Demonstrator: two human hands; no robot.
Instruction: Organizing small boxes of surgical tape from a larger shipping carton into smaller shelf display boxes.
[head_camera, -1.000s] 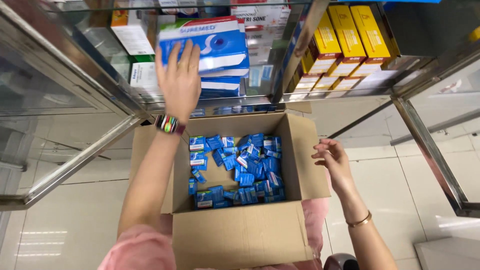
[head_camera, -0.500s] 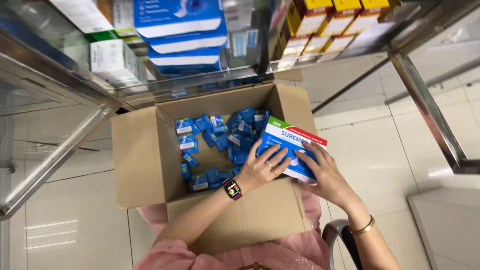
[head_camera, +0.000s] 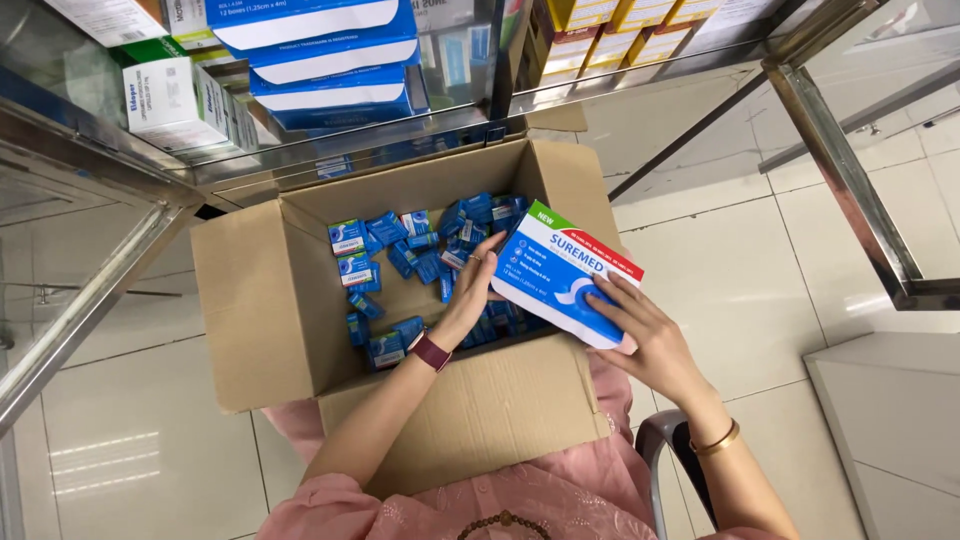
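We grip a glossy flat carton (head_camera: 560, 275) with left hand (head_camera: 470, 290) and right hand (head_camera: 645, 335), above the cardboard box (head_camera: 270, 300).

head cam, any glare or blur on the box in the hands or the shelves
Head view: the blue and white carton in the left hand and right hand is sharp and evenly lit; the glass shelf carries reflections; the floor tiles show soft glare.
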